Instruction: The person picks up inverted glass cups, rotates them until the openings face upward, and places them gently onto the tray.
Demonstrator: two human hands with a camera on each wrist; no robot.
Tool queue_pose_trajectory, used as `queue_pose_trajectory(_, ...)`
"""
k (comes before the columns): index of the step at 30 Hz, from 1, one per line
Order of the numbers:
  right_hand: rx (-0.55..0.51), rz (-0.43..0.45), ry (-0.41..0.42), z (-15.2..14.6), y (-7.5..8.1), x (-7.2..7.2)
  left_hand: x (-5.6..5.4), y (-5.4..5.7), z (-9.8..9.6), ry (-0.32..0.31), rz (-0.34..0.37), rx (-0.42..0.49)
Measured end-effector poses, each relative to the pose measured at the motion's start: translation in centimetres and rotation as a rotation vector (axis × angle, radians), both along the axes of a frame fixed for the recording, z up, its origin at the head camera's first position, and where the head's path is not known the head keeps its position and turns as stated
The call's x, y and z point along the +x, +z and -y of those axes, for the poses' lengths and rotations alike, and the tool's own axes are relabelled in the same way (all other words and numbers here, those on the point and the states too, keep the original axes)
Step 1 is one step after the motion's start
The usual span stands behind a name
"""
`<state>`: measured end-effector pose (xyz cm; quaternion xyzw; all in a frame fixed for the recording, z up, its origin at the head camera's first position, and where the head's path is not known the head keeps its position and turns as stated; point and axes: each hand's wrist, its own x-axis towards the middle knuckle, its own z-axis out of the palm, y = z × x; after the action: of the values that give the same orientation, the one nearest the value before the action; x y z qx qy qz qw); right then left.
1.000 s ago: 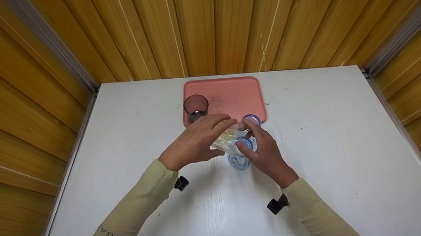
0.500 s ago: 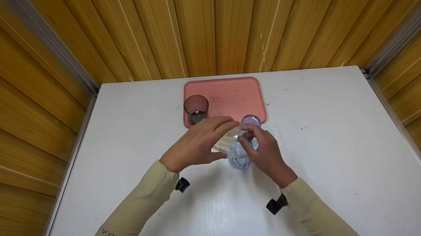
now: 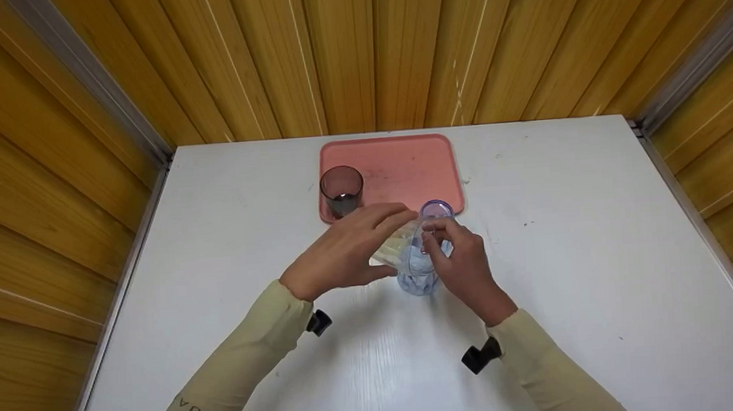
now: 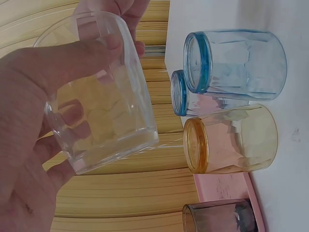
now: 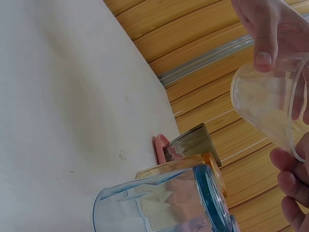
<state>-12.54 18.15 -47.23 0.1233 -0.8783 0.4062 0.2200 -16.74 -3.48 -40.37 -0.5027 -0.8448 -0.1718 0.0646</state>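
My left hand (image 3: pixel 344 252) grips a clear plastic cup (image 4: pixel 113 113), thumb on one side and fingers round the other. The cup lies tilted in the air, its mouth toward my right hand (image 3: pixel 467 266). My right thumb and fingertips are drawn together at the cup's rim and appear to pinch it. Below the hands stands a transparent blue-rimmed cup (image 4: pixel 246 65). A second blue-rimmed cup (image 4: pixel 179 94) is partly hidden behind it. Beside them is an amber-rimmed cup (image 4: pixel 236 140), which the held cup and hands cover in the head view.
A smoky dark cup (image 3: pixel 341 185) stands on the left part of a pink tray (image 3: pixel 409 164) at the back of the white table (image 3: pixel 568 230). Wood-panelled walls (image 3: pixel 343 52) enclose the table's back and sides.
The right thumb and fingers, spread across the cup's mouth before, have drawn together at its rim. The left hand and the cup have hardly moved.
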Motion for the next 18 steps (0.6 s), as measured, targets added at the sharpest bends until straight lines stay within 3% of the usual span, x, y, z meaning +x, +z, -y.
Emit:
queue_pose_trajectory(8,-0.025,-0.047,0.023,-0.11,0.11,-0.28,-0.07,-0.20,-0.17,0.006,-0.011,-0.014)
queue_pose_trajectory(18,-0.009,-0.021,0.003,-0.03,0.55,-0.28,-0.02,-0.12,-0.32,0.005,-0.040,-0.019)
